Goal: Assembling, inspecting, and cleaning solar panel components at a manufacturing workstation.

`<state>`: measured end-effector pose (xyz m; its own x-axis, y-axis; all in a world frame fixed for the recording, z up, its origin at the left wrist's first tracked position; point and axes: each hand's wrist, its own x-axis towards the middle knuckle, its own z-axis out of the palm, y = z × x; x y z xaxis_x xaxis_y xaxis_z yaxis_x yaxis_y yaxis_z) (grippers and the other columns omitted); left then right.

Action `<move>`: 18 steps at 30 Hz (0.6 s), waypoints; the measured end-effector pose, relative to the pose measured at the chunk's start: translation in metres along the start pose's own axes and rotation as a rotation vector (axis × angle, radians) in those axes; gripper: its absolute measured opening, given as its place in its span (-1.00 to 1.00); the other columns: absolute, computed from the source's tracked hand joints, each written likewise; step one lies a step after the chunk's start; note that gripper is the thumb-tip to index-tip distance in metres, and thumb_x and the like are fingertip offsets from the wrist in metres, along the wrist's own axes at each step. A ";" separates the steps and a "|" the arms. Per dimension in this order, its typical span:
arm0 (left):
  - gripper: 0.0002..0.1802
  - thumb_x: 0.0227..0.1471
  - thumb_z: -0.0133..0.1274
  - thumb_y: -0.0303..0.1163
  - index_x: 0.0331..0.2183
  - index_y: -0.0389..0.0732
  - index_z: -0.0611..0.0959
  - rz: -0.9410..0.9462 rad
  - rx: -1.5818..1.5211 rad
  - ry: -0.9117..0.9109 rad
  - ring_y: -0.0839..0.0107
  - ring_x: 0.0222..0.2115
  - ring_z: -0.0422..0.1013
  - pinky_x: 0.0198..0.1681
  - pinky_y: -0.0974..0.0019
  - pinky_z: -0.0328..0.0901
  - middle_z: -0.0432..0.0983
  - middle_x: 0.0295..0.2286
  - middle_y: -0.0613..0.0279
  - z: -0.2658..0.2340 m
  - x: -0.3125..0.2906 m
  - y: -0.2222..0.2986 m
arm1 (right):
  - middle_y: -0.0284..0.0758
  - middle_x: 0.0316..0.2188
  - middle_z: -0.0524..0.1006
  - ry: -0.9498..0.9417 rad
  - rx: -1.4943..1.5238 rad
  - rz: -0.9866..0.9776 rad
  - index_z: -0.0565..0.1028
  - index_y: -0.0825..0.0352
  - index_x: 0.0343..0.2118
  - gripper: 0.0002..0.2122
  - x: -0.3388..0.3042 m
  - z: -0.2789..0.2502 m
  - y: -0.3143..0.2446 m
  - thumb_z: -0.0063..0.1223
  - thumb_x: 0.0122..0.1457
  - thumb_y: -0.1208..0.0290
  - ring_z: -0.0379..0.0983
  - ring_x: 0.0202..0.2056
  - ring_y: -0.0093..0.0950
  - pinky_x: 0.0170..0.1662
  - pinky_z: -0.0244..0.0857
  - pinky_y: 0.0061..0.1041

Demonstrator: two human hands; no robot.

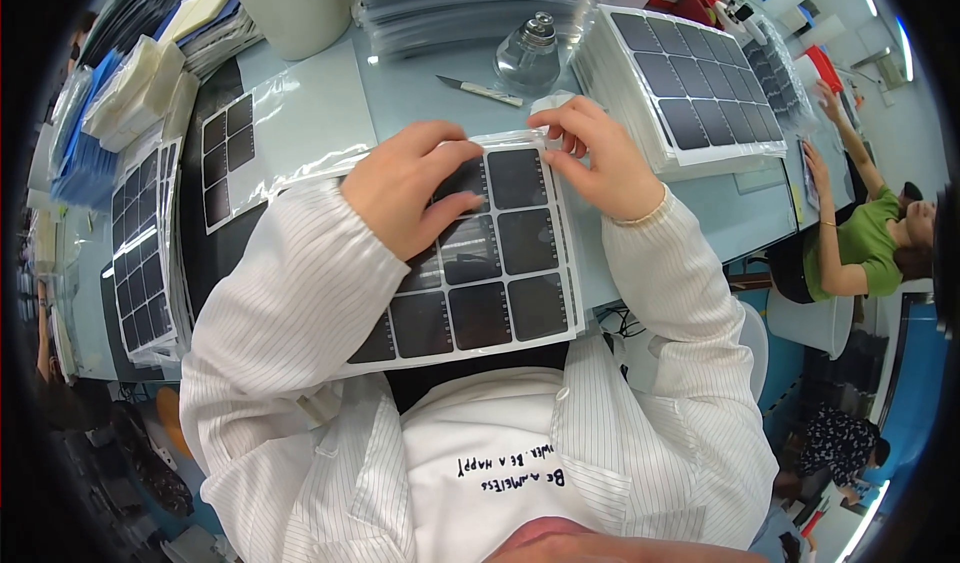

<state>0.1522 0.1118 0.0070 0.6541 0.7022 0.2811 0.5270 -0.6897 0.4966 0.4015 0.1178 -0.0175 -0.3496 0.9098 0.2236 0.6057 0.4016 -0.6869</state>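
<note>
A white sheet with rows of dark square labels (529, 241) lies at the table's near edge, in front of my body. My left hand (410, 183) rests on its upper left part, palm down, thumb and fingers apart. At the sheet's top right corner is my right hand (605, 163), its fingers curled and its thumb at the edge. Whatever the right fingertips pinch is too small to make out. Clear film shows along the sheet's top edge. Just beyond lie a craft knife (482, 90) and a crumpled white wipe (556, 103), partly behind the right hand.
A tall stack of similar sheets (690, 73) stands at the right; more label sheets (140, 248) lie at the left. Behind are a clear pump bottle (530, 51), piled clear plastic trays (470, 8) and a white cylinder (290, 3). A person in green (865, 243) sits at far right.
</note>
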 end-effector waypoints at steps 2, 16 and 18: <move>-0.61 -0.12 0.15 -0.40 -0.19 -0.28 0.50 0.056 0.016 0.029 0.11 -0.21 0.36 -0.13 0.21 0.29 0.39 -0.21 0.04 0.014 0.010 -0.001 | -0.36 -0.40 0.35 0.023 -0.048 -0.049 0.48 0.30 -0.21 -0.73 -0.001 0.000 0.000 0.02 -0.03 0.64 0.29 -0.42 -0.53 -0.34 0.22 -0.61; -0.63 -0.16 0.17 -0.45 -0.22 -0.27 0.51 0.013 -0.078 0.128 0.13 -0.20 0.35 -0.14 0.24 0.29 0.38 -0.22 0.09 0.032 0.010 -0.004 | -0.39 -0.45 0.36 0.007 0.026 -0.028 0.51 0.32 -0.26 -0.75 -0.002 -0.004 0.001 0.07 -0.06 0.66 0.28 -0.47 -0.59 -0.36 0.21 -0.65; -0.62 -0.17 0.18 -0.45 -0.22 -0.27 0.51 0.021 -0.091 0.130 0.13 -0.20 0.35 -0.14 0.24 0.30 0.38 -0.22 0.09 0.033 0.010 -0.005 | -0.39 -0.47 0.38 0.018 0.033 -0.027 0.51 0.33 -0.27 -0.76 -0.002 -0.004 0.003 0.07 -0.06 0.66 0.29 -0.47 -0.60 -0.37 0.21 -0.66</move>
<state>0.1738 0.1164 -0.0195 0.5856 0.7090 0.3929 0.4591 -0.6895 0.5602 0.4068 0.1177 -0.0168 -0.3521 0.9007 0.2543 0.5722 0.4222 -0.7031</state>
